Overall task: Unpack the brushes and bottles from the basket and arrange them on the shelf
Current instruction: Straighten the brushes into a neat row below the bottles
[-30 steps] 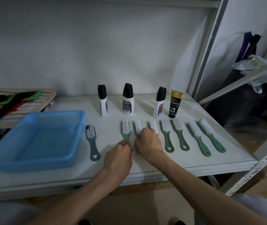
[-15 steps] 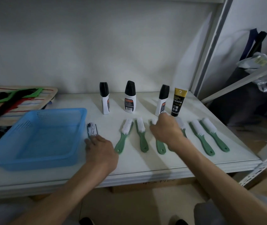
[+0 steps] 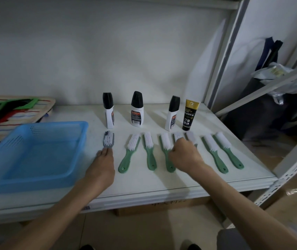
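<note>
A row of several green brushes with white bristles lies on the white shelf [image 3: 144,184]; the leftmost green brush [image 3: 128,156] is slanted. Left of them is a grey brush [image 3: 109,140], and my left hand [image 3: 102,166] lies over its handle, fingers closed on it. My right hand [image 3: 185,156] is curled over the handles of two green brushes [image 3: 178,137] in the middle of the row, hiding them. Behind stand three white bottles with black caps [image 3: 137,112] and a black and gold tube [image 3: 189,114]. The blue basket [image 3: 53,124] at the left holds nothing.
A striped bag with green and red straps [image 3: 14,112] lies at the back left behind the basket. The grey shelf upright [image 3: 223,56] rises at the back right, with dark bags [image 3: 263,105] beyond it. A perforated post [image 3: 288,168] stands at the front right.
My left hand moved from the green brushes to the grey brush by the basket and straightened it. My right hand moved right along the row to the middle brushes.
</note>
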The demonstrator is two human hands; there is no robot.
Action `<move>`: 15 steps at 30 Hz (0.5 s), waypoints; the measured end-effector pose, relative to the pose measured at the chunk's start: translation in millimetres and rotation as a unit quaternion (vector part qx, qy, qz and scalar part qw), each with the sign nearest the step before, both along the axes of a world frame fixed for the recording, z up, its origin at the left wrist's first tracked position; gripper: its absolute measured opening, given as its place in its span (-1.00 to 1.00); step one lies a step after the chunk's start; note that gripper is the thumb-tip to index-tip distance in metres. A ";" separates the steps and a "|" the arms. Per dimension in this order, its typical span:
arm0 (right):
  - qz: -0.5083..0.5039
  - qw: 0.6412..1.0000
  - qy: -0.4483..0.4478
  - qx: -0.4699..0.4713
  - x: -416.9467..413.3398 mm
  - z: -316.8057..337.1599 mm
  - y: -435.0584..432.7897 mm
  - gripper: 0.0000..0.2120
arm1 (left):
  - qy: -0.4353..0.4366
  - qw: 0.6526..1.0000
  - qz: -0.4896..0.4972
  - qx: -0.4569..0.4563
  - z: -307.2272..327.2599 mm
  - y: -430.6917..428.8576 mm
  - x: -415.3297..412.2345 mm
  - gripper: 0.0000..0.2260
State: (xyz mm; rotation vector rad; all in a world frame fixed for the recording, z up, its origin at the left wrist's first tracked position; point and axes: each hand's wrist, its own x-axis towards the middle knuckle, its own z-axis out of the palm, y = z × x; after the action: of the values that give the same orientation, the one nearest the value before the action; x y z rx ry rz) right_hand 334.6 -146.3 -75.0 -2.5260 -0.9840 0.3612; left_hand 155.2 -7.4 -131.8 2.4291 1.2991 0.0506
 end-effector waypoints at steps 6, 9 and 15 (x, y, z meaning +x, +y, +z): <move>0.061 0.998 -0.010 -0.002 -33.5 -13.1 18.3 -0.77 | -0.087 0.993 -0.059 0.063 6.6 -0.7 -3.8 -0.34; 0.086 0.995 -0.038 -0.013 -41.3 -18.2 26.8 -0.85 | -0.127 0.971 -0.171 0.113 14.0 -15.6 1.4 -0.34; 0.091 0.994 -0.055 -0.010 -45.4 -25.6 38.5 -0.74 | -0.051 0.975 -0.214 0.020 -5.0 -18.7 5.2 -0.36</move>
State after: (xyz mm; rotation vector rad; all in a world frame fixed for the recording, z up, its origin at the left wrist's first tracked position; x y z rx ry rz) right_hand 289.2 -107.8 -100.6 -2.5038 -1.2633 0.2872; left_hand 160.4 -26.1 -136.8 2.6469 0.7161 0.0831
